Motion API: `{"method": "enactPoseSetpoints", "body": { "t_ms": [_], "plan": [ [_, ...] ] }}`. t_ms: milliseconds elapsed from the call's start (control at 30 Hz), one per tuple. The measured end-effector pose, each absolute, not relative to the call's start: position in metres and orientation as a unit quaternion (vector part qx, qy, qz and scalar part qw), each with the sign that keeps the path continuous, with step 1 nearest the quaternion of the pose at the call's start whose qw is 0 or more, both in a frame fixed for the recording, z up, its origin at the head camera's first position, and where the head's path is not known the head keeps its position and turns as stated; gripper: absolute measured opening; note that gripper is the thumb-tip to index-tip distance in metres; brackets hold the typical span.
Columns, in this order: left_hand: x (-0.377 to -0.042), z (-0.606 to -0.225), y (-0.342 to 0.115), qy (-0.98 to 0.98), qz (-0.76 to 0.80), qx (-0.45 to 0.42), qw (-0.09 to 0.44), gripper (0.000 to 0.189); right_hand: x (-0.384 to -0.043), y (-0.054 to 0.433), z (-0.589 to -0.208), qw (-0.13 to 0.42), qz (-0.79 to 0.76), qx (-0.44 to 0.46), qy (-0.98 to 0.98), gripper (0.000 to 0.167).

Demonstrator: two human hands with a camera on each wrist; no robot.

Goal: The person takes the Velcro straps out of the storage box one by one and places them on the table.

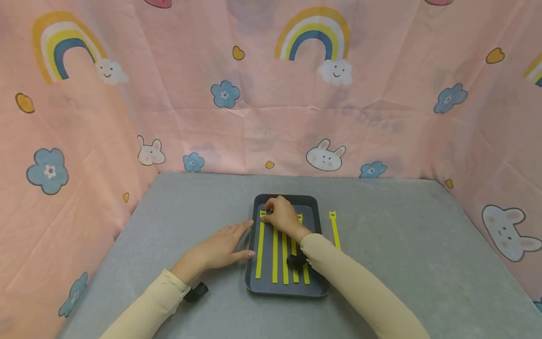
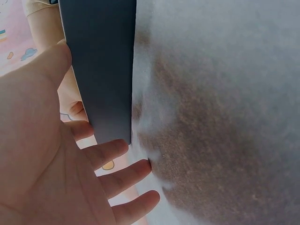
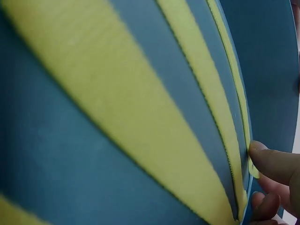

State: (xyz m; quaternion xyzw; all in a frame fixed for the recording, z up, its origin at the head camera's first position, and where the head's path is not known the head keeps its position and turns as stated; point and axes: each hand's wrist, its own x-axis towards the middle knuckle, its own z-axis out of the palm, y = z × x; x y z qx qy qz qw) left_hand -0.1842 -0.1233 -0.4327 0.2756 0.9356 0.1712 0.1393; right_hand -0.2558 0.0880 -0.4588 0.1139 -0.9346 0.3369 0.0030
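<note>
pinching a yellow strap [image 1: 260, 249], right grip [image 1: 285, 216] nearly closed, left grip [image 1: 220, 246] spread, touching gray tray [image 1: 288, 292]

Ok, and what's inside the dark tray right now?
Five yellow straps lie lengthwise in the tray, side by side. The right hand pinches the far end of the leftmost strap. That hand, its sleeve and the wrist camera hide parts of the others.
</note>
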Motion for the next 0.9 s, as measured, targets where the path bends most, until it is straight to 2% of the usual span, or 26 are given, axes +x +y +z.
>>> {"method": "enactPoseSetpoints", "body": {
  "t_ms": [900],
  "plan": [
    [-0.185, -0.4356, -0.1252, 0.933, 0.172, 0.287, 0.13, 0.084, -0.2556, 0.0834, -0.463, 0.005, 0.38, 0.159, -0.911, 0.028]
  ]
}}
